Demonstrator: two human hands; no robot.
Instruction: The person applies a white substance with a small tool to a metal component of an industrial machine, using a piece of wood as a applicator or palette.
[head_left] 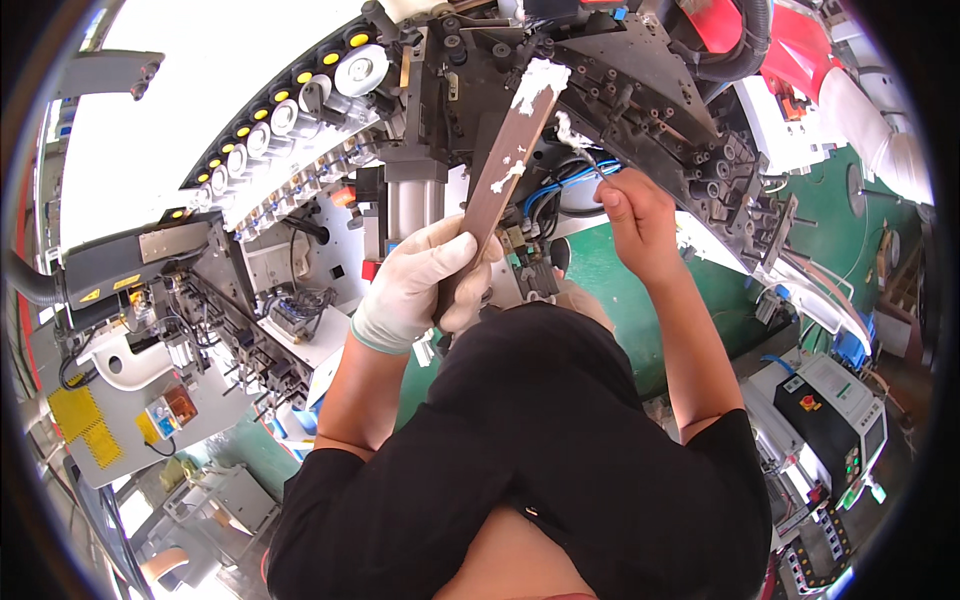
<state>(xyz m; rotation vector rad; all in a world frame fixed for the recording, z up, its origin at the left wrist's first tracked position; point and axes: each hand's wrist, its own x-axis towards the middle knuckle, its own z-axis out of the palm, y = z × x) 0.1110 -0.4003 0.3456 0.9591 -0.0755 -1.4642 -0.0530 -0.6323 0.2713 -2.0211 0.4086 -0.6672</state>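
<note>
My left hand (425, 275), in a white glove, is closed around the lower end of a long flat brown strip (497, 178). The strip slants up and to the right. Thick white paste (538, 86) covers its far end, and smaller dabs cling to its edge farther down. Bare and closed, my right hand (637, 215) grips a thin dark rod-like tool (597, 170) to the right of the strip. White paste also coats the tool's tip, which is apart from the strip. How the tool's handle ends is hidden in my fist.
Dark metal machine plates (625, 75) with bolts and rollers stand ahead. A curved row of silver rollers (285, 118) runs to the left. Blue hoses (565, 185) pass behind the strip. A control box (830, 410) with buttons is at the right, above the green floor (615, 285).
</note>
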